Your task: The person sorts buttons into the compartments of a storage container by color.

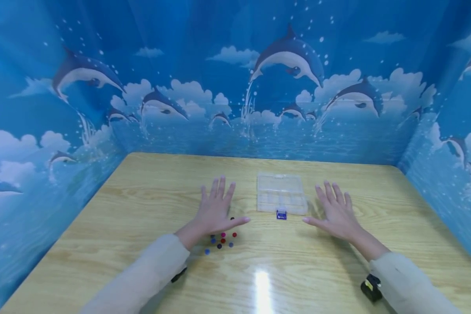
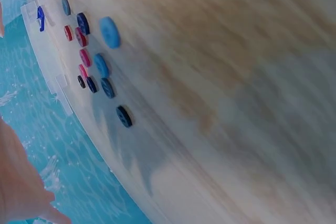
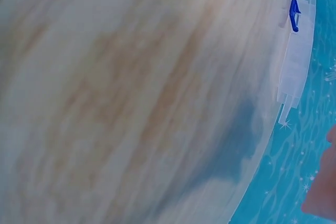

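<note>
My left hand (image 1: 215, 213) is held over the table, palm down with fingers spread and nothing in it. Beneath and beside it lies a loose group of small round discs (image 1: 223, 240) in blue, red, pink and black; in the left wrist view these blue discs (image 2: 109, 32) look like buttons. My right hand (image 1: 336, 216) is likewise spread, holding nothing, to the right of a clear plastic box (image 1: 280, 185). The box lies with its lid open toward the back and has divided compartments. At its front edge sits a small blue piece (image 1: 281, 215) with a white marking.
The light wood-grain table (image 1: 172, 174) is backed and flanked by a blue curtain (image 1: 204, 131) printed with dolphins. A black device (image 1: 372, 288) is strapped at the right wrist. Light glares off the table's near middle.
</note>
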`<control>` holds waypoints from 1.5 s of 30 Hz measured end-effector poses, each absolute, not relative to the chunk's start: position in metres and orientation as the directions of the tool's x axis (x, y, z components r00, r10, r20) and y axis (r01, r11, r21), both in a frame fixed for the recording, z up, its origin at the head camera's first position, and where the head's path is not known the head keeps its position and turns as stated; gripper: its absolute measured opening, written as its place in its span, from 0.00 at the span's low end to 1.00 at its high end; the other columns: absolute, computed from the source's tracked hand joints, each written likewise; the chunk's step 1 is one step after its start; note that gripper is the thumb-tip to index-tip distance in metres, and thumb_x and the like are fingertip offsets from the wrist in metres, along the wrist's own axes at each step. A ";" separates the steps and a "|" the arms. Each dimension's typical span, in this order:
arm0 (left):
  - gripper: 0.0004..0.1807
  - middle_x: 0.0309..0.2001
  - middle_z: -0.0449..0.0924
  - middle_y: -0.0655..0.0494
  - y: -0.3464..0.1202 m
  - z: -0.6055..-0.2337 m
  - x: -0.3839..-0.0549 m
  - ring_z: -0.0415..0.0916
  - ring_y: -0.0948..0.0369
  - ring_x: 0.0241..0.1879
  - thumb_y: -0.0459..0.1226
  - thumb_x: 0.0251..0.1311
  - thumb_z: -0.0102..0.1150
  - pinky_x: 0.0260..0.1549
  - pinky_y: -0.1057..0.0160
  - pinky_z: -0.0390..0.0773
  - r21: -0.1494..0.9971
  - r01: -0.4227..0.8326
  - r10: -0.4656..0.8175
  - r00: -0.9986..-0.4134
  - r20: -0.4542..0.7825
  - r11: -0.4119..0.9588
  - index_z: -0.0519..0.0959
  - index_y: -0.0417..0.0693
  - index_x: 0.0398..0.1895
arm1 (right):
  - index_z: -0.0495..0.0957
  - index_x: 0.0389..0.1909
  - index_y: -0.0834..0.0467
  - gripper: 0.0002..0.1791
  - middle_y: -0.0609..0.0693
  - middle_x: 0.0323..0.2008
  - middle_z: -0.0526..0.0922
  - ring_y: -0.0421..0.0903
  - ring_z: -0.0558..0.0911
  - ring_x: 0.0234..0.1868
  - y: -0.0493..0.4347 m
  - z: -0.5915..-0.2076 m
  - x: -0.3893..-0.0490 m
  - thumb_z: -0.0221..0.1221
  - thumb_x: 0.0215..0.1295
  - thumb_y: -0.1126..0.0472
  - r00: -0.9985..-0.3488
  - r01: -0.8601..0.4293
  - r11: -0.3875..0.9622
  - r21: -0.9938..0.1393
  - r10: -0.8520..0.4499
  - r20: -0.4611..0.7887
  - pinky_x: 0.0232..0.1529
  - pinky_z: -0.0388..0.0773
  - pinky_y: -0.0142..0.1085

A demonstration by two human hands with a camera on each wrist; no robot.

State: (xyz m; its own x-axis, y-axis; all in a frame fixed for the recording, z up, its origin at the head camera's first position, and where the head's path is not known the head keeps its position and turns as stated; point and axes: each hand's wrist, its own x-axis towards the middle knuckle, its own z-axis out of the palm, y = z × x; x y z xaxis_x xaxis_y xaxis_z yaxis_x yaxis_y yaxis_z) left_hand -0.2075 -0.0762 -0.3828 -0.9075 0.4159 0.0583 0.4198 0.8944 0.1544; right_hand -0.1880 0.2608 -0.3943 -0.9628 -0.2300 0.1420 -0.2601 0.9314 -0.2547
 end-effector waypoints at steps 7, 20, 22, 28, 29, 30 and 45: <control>0.55 0.73 0.29 0.42 -0.062 -0.385 -0.213 0.28 0.44 0.72 0.71 0.51 0.41 0.65 0.35 0.34 0.175 0.426 0.429 -0.903 0.026 0.888 0.39 0.48 0.73 | 0.46 0.70 0.67 0.55 0.69 0.71 0.40 0.68 0.41 0.70 0.256 -0.393 -0.191 0.55 0.53 0.33 -0.964 -0.261 0.932 -0.250 -0.238 0.121 0.64 0.37 0.66; 0.55 0.73 0.28 0.43 -0.041 -0.388 -0.226 0.28 0.45 0.73 0.71 0.53 0.39 0.67 0.40 0.32 0.213 0.441 0.453 -0.891 -0.009 0.872 0.39 0.47 0.73 | 0.43 0.69 0.69 0.54 0.70 0.70 0.42 0.69 0.43 0.70 0.250 -0.398 -0.200 0.53 0.58 0.35 -0.963 -0.271 0.921 -0.279 -0.261 0.074 0.64 0.41 0.66; 0.55 0.73 0.28 0.43 -0.039 -0.389 -0.229 0.29 0.45 0.73 0.71 0.53 0.39 0.67 0.41 0.34 0.195 0.444 0.456 -0.890 -0.019 0.875 0.39 0.47 0.73 | 0.43 0.69 0.69 0.53 0.70 0.70 0.42 0.69 0.43 0.70 0.249 -0.397 -0.201 0.52 0.58 0.35 -0.962 -0.272 0.917 -0.292 -0.264 0.067 0.64 0.40 0.66; 0.54 0.74 0.30 0.43 -0.034 -0.391 -0.236 0.32 0.45 0.73 0.70 0.54 0.40 0.68 0.42 0.36 0.196 0.450 0.466 -0.884 -0.043 0.871 0.39 0.45 0.73 | 0.43 0.69 0.70 0.53 0.70 0.70 0.41 0.70 0.43 0.69 0.249 -0.399 -0.206 0.51 0.60 0.36 -0.962 -0.272 0.915 -0.299 -0.270 0.047 0.64 0.40 0.66; 0.54 0.74 0.30 0.44 -0.033 -0.391 -0.237 0.32 0.45 0.73 0.70 0.55 0.40 0.68 0.42 0.36 0.200 0.447 0.465 -0.884 -0.052 0.872 0.38 0.46 0.73 | 0.43 0.69 0.71 0.52 0.70 0.70 0.41 0.70 0.43 0.69 0.249 -0.400 -0.207 0.51 0.60 0.36 -0.961 -0.273 0.915 -0.297 -0.271 0.047 0.64 0.40 0.66; 0.54 0.74 0.29 0.44 -0.032 -0.391 -0.238 0.32 0.46 0.73 0.70 0.55 0.39 0.68 0.43 0.35 0.201 0.445 0.464 -0.884 -0.060 0.873 0.38 0.46 0.73 | 0.43 0.69 0.71 0.52 0.71 0.70 0.41 0.70 0.43 0.69 0.249 -0.401 -0.208 0.51 0.60 0.36 -0.961 -0.273 0.917 -0.292 -0.272 0.046 0.64 0.40 0.66; 0.52 0.74 0.32 0.43 -0.021 -0.392 -0.245 0.34 0.46 0.73 0.70 0.56 0.36 0.69 0.45 0.38 0.170 0.430 0.451 -0.885 -0.116 0.887 0.39 0.45 0.73 | 0.43 0.69 0.71 0.49 0.69 0.70 0.42 0.69 0.45 0.69 0.245 -0.405 -0.219 0.46 0.64 0.36 -0.956 -0.290 0.926 -0.242 -0.294 0.017 0.65 0.40 0.65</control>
State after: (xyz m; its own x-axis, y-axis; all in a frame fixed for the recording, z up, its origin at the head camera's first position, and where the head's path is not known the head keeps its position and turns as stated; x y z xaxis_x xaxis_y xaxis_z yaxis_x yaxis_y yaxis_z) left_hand -0.2454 -0.0208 -0.3922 -0.8848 0.4514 -0.1162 0.4301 0.8867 0.1696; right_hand -0.2189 0.2446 -0.4046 -0.9556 -0.2943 0.0168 -0.2895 0.9261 -0.2419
